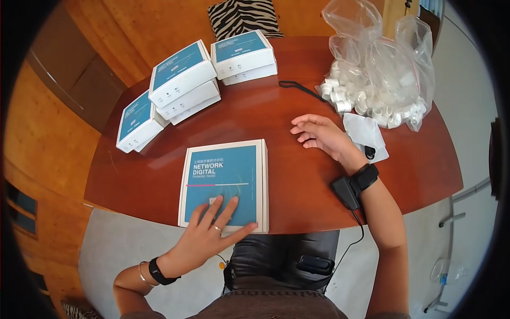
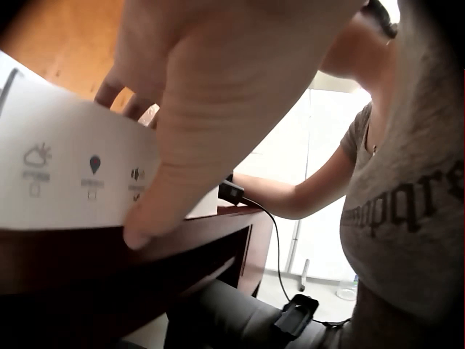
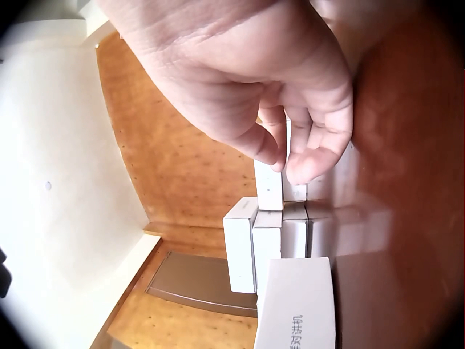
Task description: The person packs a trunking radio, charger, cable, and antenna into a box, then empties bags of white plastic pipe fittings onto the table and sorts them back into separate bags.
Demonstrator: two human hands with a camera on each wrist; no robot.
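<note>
Head view shows a white box [image 1: 228,183] with a blue lid label reading "NETWORK DIGITAL" lying flat on the desk [image 1: 308,191], close to its near edge and left of the middle. The left hand [image 1: 207,239] rests on it from the near side: its grip is open and relaxed, the fingers spread over the near part of the lid and the thumb stretched toward the near right corner. Left wrist view shows that thumb against the lower part of a white side printed with small icons. A ring [image 1: 218,228] sits on one finger, and a black band [image 1: 159,271] and a bracelet [image 1: 142,273] are on the wrist.

Beyond the box and to its right, the right hand [image 1: 324,135] hovers over the desk. Its grip is half open, the fingers loosely bent with a gap to the thumb, and it holds nothing. A black device [image 1: 348,191] is strapped at that wrist, with a cable running from it.

At the far left are three stacks of similar boxes: a left stack [image 1: 139,121], a taller middle stack [image 1: 180,74] and a far stack [image 1: 244,53]. At the far right stands a clear plastic bag [image 1: 390,66] with many white plastic pieces [image 1: 345,101]. Near it are a black strap [image 1: 303,87] and a crumpled white wrapper [image 1: 365,132] with a small black item [image 1: 369,152] beside its near part.
</note>
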